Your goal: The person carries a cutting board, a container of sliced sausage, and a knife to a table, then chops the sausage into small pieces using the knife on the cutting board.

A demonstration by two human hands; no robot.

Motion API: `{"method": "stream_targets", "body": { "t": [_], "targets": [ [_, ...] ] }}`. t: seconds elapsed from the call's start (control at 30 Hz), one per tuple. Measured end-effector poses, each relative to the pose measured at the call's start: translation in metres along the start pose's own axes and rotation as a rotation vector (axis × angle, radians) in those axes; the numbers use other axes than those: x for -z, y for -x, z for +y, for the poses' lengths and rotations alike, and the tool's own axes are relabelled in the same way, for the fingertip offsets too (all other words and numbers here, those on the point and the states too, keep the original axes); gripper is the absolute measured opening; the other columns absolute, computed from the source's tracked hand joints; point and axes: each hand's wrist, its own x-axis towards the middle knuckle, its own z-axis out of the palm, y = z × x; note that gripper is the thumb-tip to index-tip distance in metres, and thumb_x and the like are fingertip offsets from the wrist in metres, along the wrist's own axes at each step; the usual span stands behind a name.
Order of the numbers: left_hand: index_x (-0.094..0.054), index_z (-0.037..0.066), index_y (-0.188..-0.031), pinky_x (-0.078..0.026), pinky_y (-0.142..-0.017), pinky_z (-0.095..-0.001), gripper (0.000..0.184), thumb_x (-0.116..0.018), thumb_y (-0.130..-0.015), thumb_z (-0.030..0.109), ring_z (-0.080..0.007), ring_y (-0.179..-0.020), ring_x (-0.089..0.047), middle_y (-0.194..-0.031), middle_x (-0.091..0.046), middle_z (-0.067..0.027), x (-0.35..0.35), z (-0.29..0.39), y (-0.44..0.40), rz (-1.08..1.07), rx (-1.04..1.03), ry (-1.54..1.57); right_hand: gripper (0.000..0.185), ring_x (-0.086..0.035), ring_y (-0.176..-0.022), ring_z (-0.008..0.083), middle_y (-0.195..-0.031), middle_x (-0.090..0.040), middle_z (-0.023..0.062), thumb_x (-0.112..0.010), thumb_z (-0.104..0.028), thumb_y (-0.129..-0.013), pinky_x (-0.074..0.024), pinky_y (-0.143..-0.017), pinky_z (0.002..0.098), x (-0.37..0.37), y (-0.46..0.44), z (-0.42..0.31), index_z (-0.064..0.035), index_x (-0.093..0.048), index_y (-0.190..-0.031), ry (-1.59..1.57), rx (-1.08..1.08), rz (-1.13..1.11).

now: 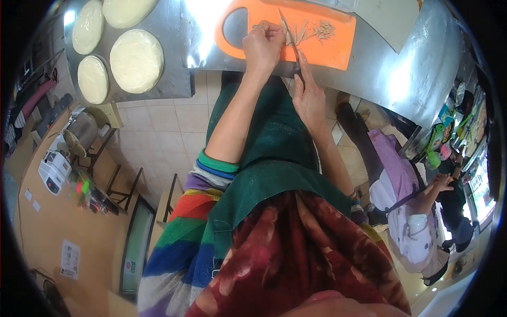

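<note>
My right hand [310, 98] is closed around the handle of a knife [289, 37], its index finger stretched along toward the blade. The blade lies across an orange cutting board [338, 53]. My left hand [262, 47] is closed, fingertips curled down on the board just left of the blade; whatever they pinch is mostly hidden, though a bit of pale brown food shows beside them. Thin pale brown strips [302, 34] lie to the right of the knife. Beyond them sits a small heap of chopped pieces [325, 30].
The board rests on a shiny metal table [380, 79]. Several pale round dough discs [136, 61] lie on metal at the left. A pale sheet [388, 21] overlaps the table's far right. Another person [406, 211] stands at right, near a cluttered counter. A white machine [55, 170] is at lower left.
</note>
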Motion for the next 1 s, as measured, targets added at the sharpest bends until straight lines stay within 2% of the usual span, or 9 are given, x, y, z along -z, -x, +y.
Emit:
{"method": "stream_targets", "body": {
  "t": [0.17,0.27,0.57,0.67,0.87,1.0],
  "targets": [
    [-0.070,-0.005,-0.089,-0.057,-0.065,-0.0269,0.020,-0.072,-0.089,0.015,-0.0127,-0.069,-0.069,-0.076,-0.071,-0.0091,-0.003,0.002,0.000,0.019,0.008,0.010,0.060,-0.067,-0.089,0.0442,-0.136,-0.059,0.0126,-0.050,-0.012,-0.099,-0.0548,-0.075,0.0488,0.008,0.008,-0.007,-0.0242,-0.031,-0.155,-0.006,-0.061,-0.060],
    [-0.070,-0.005,-0.089,-0.057,-0.066,-0.0276,0.021,-0.073,-0.089,0.016,-0.0134,-0.070,-0.070,-0.077,-0.071,-0.0093,0.000,0.002,0.003,0.019,0.010,-0.004,0.060,-0.067,-0.089,0.0451,-0.136,-0.059,0.0140,-0.050,-0.012,-0.099,-0.0544,-0.074,0.0498,-0.004,0.013,0.006,-0.0235,-0.031,-0.155,-0.011,-0.016,-0.004],
    [-0.070,-0.004,-0.090,-0.058,-0.067,-0.0282,0.021,-0.074,-0.088,0.016,-0.0142,-0.070,-0.070,-0.077,-0.071,-0.0094,0.001,0.006,0.001,0.003,0.038,-0.033,0.058,-0.065,-0.095,0.0460,-0.139,-0.057,0.0157,-0.048,-0.011,-0.100,-0.0553,-0.080,0.0498,0.002,0.031,0.008,-0.0216,-0.031,-0.155,-0.037,-0.069,-0.042],
    [-0.070,-0.005,-0.090,-0.058,-0.067,-0.0280,0.021,-0.074,-0.088,0.016,-0.0138,-0.070,-0.069,-0.078,-0.071,-0.0090,-0.002,0.000,0.000,0.011,0.019,-0.027,0.057,-0.065,-0.097,0.0449,-0.139,-0.057,0.0143,-0.047,-0.011,-0.101,-0.0556,-0.080,0.0492,-0.003,0.023,0.011,-0.0218,-0.031,-0.155,-0.066,0.034,0.037],
    [-0.070,-0.005,-0.091,-0.058,-0.067,-0.0274,0.022,-0.074,-0.089,0.017,-0.0123,-0.071,-0.068,-0.078,-0.071,-0.0080,0.001,0.002,-0.001,-0.002,0.031,-0.031,0.058,-0.064,-0.103,0.0444,-0.140,-0.057,0.0113,-0.050,-0.008,-0.099,-0.0548,-0.084,0.0482,0.002,0.036,0.013,-0.0185,-0.034,-0.154,-0.066,-0.095,-0.047],
    [-0.070,-0.005,-0.091,-0.057,-0.067,-0.0270,0.022,-0.073,-0.089,0.016,-0.0120,-0.070,-0.068,-0.078,-0.071,-0.0077,-0.001,0.000,0.000,0.009,0.014,-0.012,0.060,-0.065,-0.100,0.0433,-0.138,-0.058,0.0111,-0.051,-0.006,-0.098,-0.0551,-0.081,0.0473,0.005,0.020,0.007,-0.0203,-0.034,-0.154,-0.063,-0.056,-0.027]
  ]
}}
